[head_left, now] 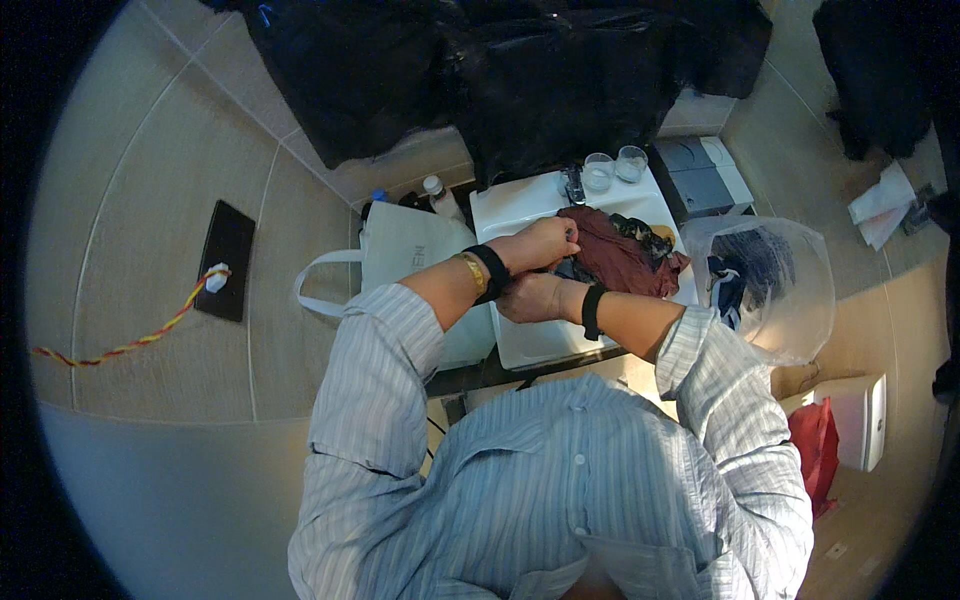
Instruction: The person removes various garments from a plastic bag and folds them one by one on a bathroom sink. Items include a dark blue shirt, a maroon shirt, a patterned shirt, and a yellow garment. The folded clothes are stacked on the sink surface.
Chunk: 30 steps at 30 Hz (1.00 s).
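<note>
A white washbasin [517, 202] lies before me with crumpled cloths in it. The largest is a maroon cloth [615, 255]; a dark patterned cloth [645, 234] lies against its upper right side. My left hand [536, 244] is at the left end of the maroon cloth, its fingers curled on a bit of fabric there. Just below it, my right hand [532, 296] is closed beside some dark cloth at the basin's left part. Its fingertips are hidden, so what it grips is not clear. A metal faucet [574, 184] stands at the basin's back.
Two clear glasses [598, 172] stand on the back rim. To the left are a pale tote bag [397, 240] and a white-capped bottle [442, 199]. At right are a grey box [694, 176] and a clear plastic bag [802, 300] holding dark clothes. Black sheeting [555, 82] hangs behind.
</note>
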Motion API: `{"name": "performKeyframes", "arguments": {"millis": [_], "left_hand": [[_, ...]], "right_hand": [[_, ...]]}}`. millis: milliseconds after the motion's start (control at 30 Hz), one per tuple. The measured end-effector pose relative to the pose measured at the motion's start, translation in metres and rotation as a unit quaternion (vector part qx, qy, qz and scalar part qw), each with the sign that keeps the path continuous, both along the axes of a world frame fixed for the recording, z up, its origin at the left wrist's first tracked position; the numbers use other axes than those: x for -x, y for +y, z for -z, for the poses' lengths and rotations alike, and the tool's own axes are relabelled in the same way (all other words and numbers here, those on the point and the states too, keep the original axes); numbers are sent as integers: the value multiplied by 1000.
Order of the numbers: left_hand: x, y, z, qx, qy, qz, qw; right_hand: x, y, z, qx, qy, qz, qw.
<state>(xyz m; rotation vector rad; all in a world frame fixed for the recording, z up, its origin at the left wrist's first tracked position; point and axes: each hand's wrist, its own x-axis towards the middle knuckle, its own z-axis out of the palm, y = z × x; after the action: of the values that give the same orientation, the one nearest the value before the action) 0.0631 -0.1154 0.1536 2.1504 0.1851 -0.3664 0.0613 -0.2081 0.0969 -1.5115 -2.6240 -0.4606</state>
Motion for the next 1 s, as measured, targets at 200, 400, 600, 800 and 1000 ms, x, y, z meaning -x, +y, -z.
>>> {"name": "performKeyframes", "arguments": {"millis": [200,400,600,800,1000], "left_hand": [[-9,0,17,-156,-102,36,982],[-12,-9,26,-241,-69,15,968],[-4,-15,35,-249,-111,3,962],[5,-26,45,-269,-80,-4,960],[31,4,37,310,34,-108,944]], "right_hand": [[-8,14,21,126,117,48,984],[-15,13,38,226,110,82,965],[-16,11,56,292,265,128,910],[-6,-14,54,176,235,84,952],[-6,-48,7,26,-10,-74,997]]}}
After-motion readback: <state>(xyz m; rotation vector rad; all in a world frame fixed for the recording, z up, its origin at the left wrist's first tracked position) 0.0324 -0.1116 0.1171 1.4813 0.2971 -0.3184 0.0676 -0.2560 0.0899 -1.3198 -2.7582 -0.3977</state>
